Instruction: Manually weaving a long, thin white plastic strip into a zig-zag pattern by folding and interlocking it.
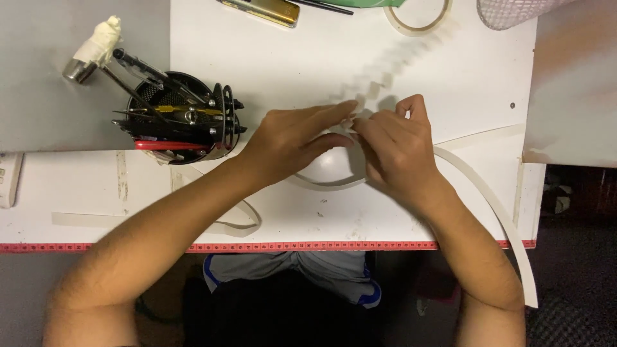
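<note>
Overhead, both hands (350, 141) pinching folded paper strips (369, 90) on a scuffed white table (450, 71), dark floor (572, 283) beyond.

You have one view only, from the camera on your head, looking almost straight down on the white surface (450, 71). It sits close: your forearms enter from the bottom edge of the frame and your left hand (292, 138) and right hand (395, 148) meet near the centre. The surface's front edge runs across the lower third, with your lap below it. The far side is cut off at the top edge, the floor shows at lower right.
</note>
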